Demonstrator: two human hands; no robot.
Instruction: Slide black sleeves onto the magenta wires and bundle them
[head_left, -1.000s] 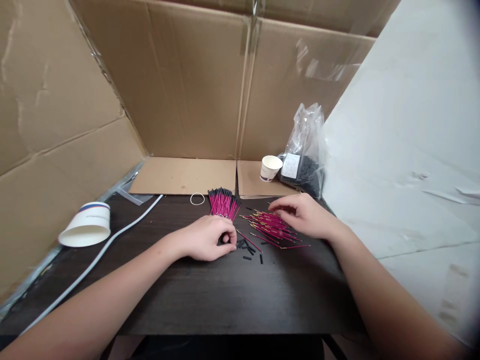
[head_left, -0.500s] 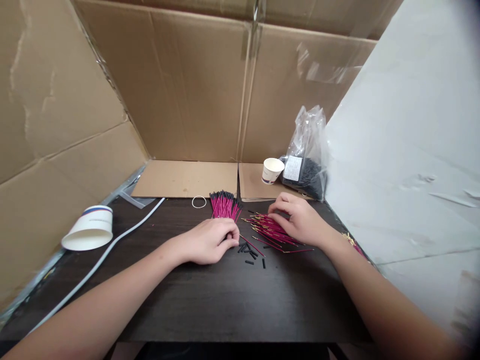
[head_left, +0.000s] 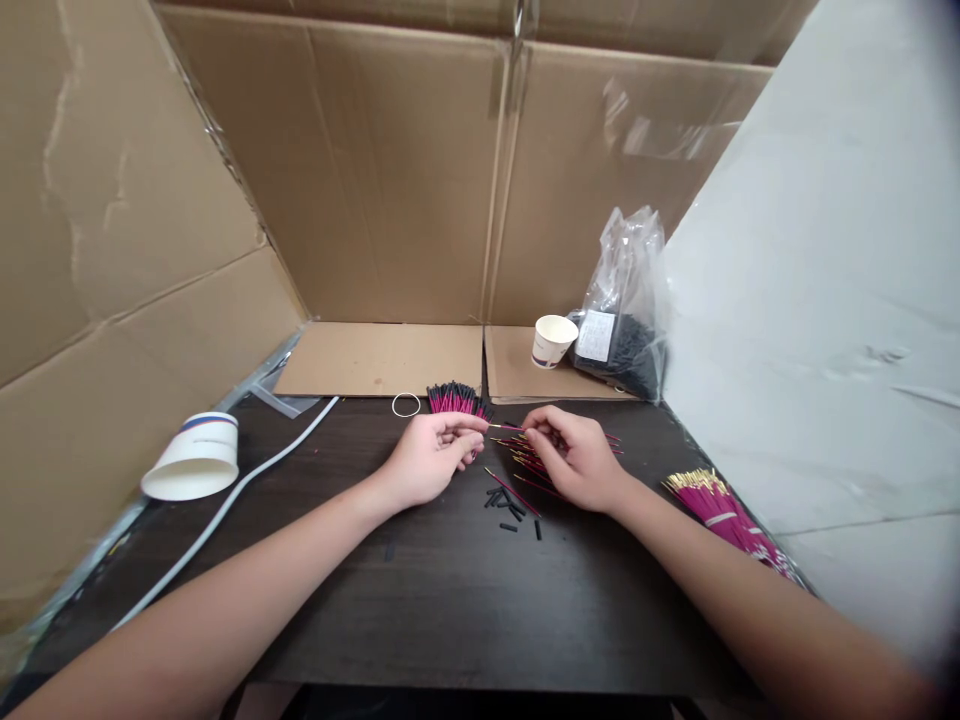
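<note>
My right hand [head_left: 574, 455] pinches a thin magenta wire [head_left: 513, 428] whose gold-coloured tip points left. That tip reaches the fingertips of my left hand [head_left: 435, 458], which are closed together; what they hold, if anything, is hidden. Under and beside my right hand lies a loose pile of magenta wires [head_left: 529, 463] with gold tips. Behind my left hand is a bundle of magenta wires with black ends [head_left: 457, 398], partly covered by the hand. Several short black tubes [head_left: 504, 503] are scattered on the dark table [head_left: 465, 600] in front, close to one stray wire.
A clear bag of black pieces [head_left: 630, 340] and a paper cup [head_left: 553, 342] stand at the back right. Another cup [head_left: 193, 458] lies tipped at left near a white cable [head_left: 247, 478]. Tied magenta wires [head_left: 724, 520] rest at right. A rubber band [head_left: 406, 405] lies behind. Cardboard walls surround the table.
My right hand has lifted a wire out of the pile and moved left with it. My left hand has risen slightly, and the two hands' fingertips are now close together.
</note>
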